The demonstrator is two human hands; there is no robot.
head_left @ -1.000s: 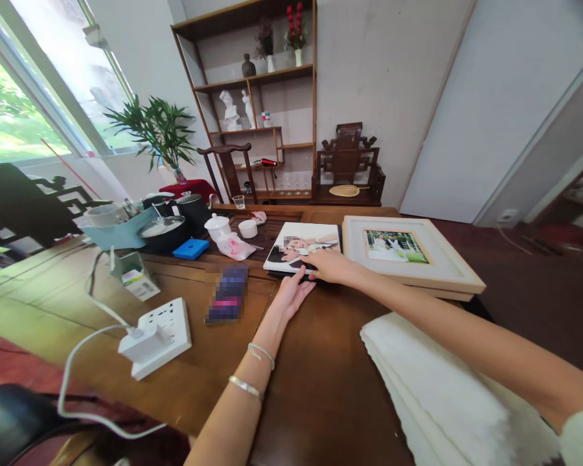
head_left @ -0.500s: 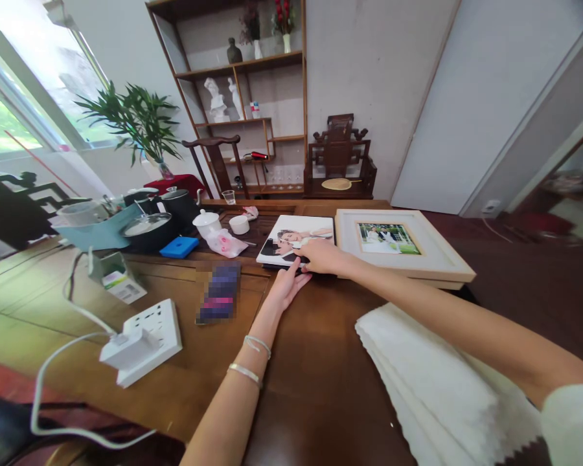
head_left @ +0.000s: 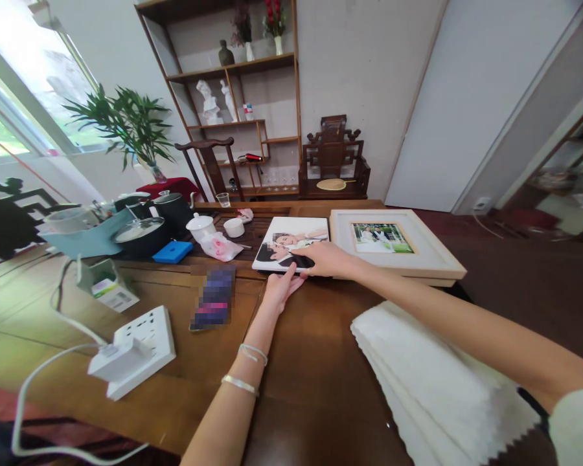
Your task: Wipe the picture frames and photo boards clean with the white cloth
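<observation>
A white photo album (head_left: pixel 291 234), its cover printed with a picture of a couple, lies flat toward the far side of the wooden table. Both hands meet at its near edge. My left hand (head_left: pixel 280 291) is palm up, its thumb against that edge and its fingers low beside it. Reaching across from the right, my right hand (head_left: pixel 331 260) grips the near right corner, with fingers over the cover and thumb at the edge. The fingertips under the edge are partly hidden. Right beside the album lies a framed photo (head_left: pixel 382 238) in a wide pale wood frame.
A folded white cloth (head_left: pixel 422 375) lies under my right forearm. To the left are a power strip (head_left: pixel 143 349) with a cable, an opened small box (head_left: pixel 107 288), a blurred-out dark item (head_left: pixel 214 299), a blue box (head_left: pixel 173 252), a lidded white cup (head_left: pixel 201 224) and a black kettle (head_left: pixel 170 210).
The right hand has drawn slightly toward the album's near corner, its thumb now lower by the edge. The left hand stays at the same edge. The whole view has shifted a little.
</observation>
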